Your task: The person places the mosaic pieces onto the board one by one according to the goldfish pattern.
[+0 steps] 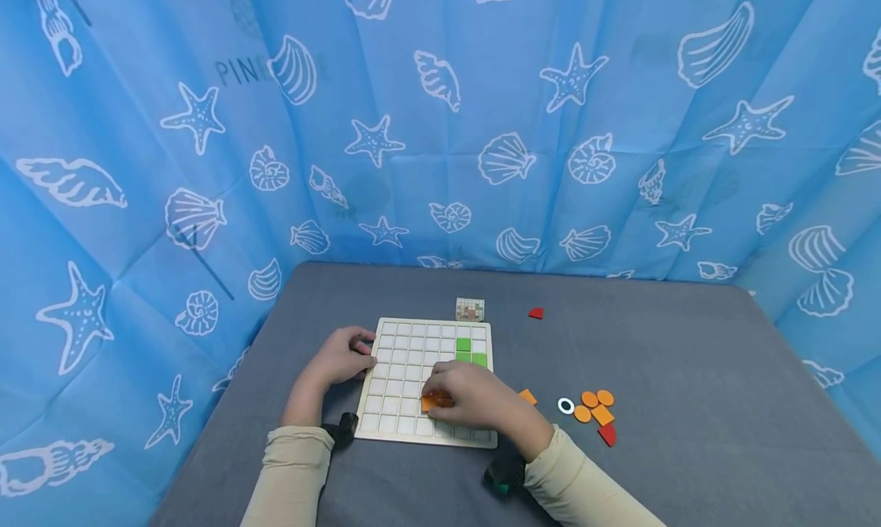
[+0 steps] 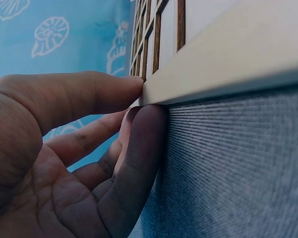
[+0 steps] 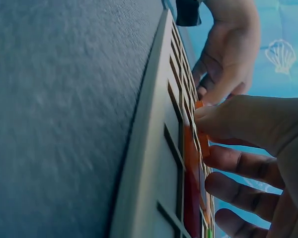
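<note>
A pale grid board (image 1: 389, 406) with white square cells lies on the grey table. At its left edge, my left hand (image 1: 337, 356) pinches the rim, with the thumb (image 2: 114, 91) on top and a finger against the side. My right hand (image 1: 466, 395) is over the lower middle of the board and pinches an orange square tile (image 1: 428, 404) between thumb and fingers. Two green tiles (image 1: 463, 345) sit in cells at the upper right. In the right wrist view, a red piece (image 3: 191, 203) and orange show in the cells beneath the right hand.
Right of the board lie several orange tiles (image 1: 589, 398), a white ring (image 1: 566, 406) and a red piece (image 1: 607, 434). Another orange tile (image 1: 528, 396) shows beside the right wrist. Behind the board are a small patterned card (image 1: 470, 310) and a red quarter-round piece (image 1: 536, 313).
</note>
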The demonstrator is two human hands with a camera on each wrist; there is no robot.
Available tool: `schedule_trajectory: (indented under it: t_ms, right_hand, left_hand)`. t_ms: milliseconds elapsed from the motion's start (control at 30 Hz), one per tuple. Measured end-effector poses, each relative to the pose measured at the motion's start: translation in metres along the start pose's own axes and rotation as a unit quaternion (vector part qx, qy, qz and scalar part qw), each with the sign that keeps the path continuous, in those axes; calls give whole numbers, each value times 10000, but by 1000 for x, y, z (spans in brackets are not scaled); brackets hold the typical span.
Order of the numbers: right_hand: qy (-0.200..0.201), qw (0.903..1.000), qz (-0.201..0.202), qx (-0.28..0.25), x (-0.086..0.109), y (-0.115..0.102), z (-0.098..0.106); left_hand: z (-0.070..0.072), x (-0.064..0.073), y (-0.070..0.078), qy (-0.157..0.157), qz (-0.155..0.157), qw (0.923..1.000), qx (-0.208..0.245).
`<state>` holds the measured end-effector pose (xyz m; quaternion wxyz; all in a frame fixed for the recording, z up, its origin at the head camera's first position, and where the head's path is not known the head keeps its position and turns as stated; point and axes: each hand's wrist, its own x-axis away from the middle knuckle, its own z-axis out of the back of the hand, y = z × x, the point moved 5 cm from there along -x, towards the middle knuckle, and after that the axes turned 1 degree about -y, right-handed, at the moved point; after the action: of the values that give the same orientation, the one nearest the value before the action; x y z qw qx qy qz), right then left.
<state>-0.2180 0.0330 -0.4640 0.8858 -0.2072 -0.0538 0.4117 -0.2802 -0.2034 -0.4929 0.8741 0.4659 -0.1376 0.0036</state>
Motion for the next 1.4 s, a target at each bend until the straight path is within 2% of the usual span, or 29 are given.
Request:
schedule_trajectory:
  t_ms: [367,1400]
  right_hand:
    - [-46,9997,-59,211,-3,-5,-4]
    - [58,9998,-48,184,-5,-4,-6]
  left_hand:
    - [-1,0,0,29,-4,10000,19]
    - [-1,-2,-2,14,24,10000,40]
